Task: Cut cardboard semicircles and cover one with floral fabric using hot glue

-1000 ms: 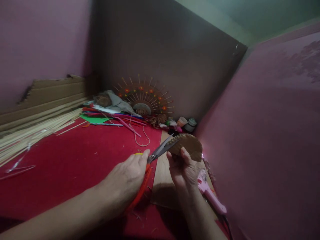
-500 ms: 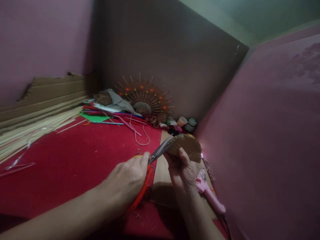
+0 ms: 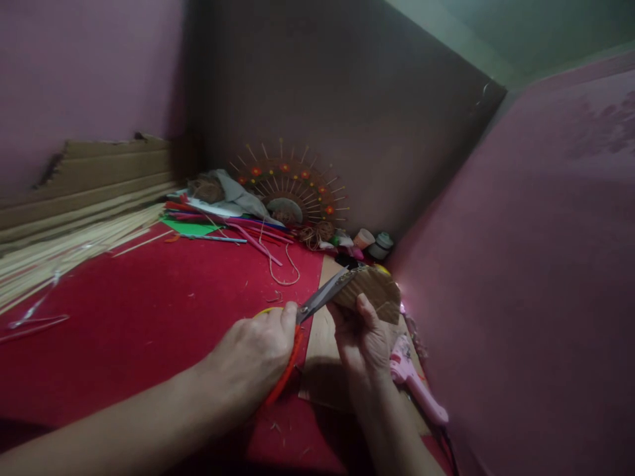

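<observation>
The left hand (image 3: 258,354) is wrapped around the orange handles of a pair of scissors (image 3: 310,314), fingers curled tight through and over the loops, forearm coming in low from the near left edge of the red mat (image 3: 149,317). The blades point up and to the right and bite into the near edge of a rounded piece of brown cardboard (image 3: 374,291), which is held in the air above a cardboard sheet (image 3: 322,344) lying at the right side of the mat. The right hand (image 3: 364,340) pinches the piece from below, thumb pressed on its near face and the other fingers hidden behind it, wrist bent upward. The piece looks light and fairly stiff, likely to crease if squeezed, so a hold close beside the cut line seems best. A pink glue gun (image 3: 414,383) lies just right of that hand.
</observation>
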### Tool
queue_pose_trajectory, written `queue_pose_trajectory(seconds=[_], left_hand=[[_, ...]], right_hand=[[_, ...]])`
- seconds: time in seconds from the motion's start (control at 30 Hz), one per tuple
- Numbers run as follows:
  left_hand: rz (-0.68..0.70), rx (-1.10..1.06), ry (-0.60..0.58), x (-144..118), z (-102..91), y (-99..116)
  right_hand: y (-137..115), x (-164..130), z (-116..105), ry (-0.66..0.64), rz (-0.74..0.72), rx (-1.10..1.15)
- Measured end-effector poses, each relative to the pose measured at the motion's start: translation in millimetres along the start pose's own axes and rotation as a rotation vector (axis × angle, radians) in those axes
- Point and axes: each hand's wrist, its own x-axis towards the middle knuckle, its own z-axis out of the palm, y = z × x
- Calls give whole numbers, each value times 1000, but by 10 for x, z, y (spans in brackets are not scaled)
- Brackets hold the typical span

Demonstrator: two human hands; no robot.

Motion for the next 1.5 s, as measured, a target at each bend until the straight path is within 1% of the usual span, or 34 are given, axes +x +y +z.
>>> queue_pose_trajectory(seconds=[0.1, 0.17, 0.27, 0.4, 0.63, 0.8, 0.93, 1.0, 1.07, 1.17, 1.23, 1.37, 1.5], left_hand=[[14, 11, -87, -8, -92, 4], [20, 21, -110, -7, -129, 2], [25, 32, -99, 0, -122, -10], [29, 46, -96, -9, -79, -33], [65, 75, -62, -11, -40, -89], [34, 83, -68, 8, -16, -126], [43, 37, -42, 1, 84, -196], [69, -4, -7, 3, 141, -222], [65, -35, 25, 12, 165, -223], [13, -40, 41, 20, 112, -180], [1, -21, 16, 15, 46, -150], [38, 33, -36, -7, -26, -139], [83, 105, 14, -6, -8, -140]], right_hand=[[2, -10, 11, 11, 17, 9], [4, -14, 21, 18, 34, 35], [6, -15, 36, 24, 43, 54], [13, -5, 39, 23, 31, 23], [63, 42, -41, 27, 21, -23], [80, 73, -65, 48, 39, -18], [84, 66, -49, 39, 37, 4], [93, 57, -51, 29, 37, 7], [105, 45, -61, 13, 45, -2], [123, 23, -69, -23, 47, -19], [127, 12, -60, -37, 46, -23], [125, 1, -24, -29, 49, -9], [125, 5, -10, -21, 67, -10]])
